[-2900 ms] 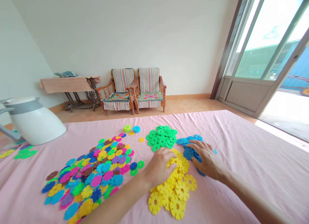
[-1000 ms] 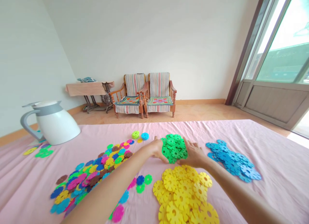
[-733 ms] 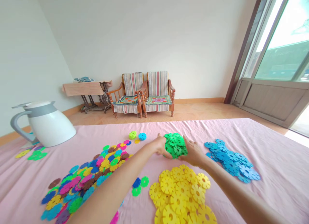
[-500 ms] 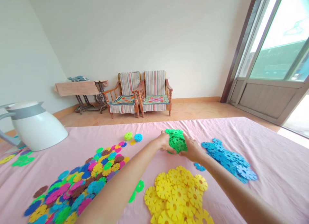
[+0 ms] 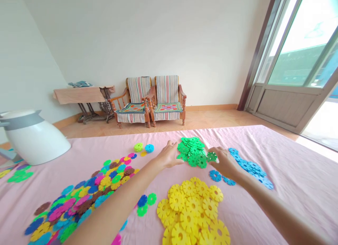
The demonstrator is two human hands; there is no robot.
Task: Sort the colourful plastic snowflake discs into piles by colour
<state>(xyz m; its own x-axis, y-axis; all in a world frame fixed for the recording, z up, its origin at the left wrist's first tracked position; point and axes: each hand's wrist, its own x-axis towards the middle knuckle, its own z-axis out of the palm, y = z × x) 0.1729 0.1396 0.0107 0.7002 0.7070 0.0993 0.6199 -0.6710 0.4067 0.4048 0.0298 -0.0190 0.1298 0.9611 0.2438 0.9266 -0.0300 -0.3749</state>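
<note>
A heaped pile of green notched plastic discs (image 5: 191, 150) lies on the pink cloth between my two hands. My left hand (image 5: 169, 155) is at the pile's left side, fingers spread and holding nothing, its fingertips close to the discs. On the other side, my right hand (image 5: 223, 161) is open, with its fingers and thumb curved around a single green disc (image 5: 212, 157) at the pile's edge. Its fingers partly cover that disc. Nearer me lies a pile of yellow discs (image 5: 188, 211). Blue discs (image 5: 249, 165) are spread just right of my right hand.
A long mixed-colour heap of discs (image 5: 87, 195) lies on the left, partly behind my left forearm. A white jug (image 5: 37, 139) stands at the far left. Small lime (image 5: 138, 147) and light-blue (image 5: 149, 148) stacks sit towards the back. Two armchairs (image 5: 167, 93) stand beyond the table.
My hands have moved apart from the green pile they were cupping, which now sits looser and wider. The view has shifted slightly, and more small discs show beside my left forearm.
</note>
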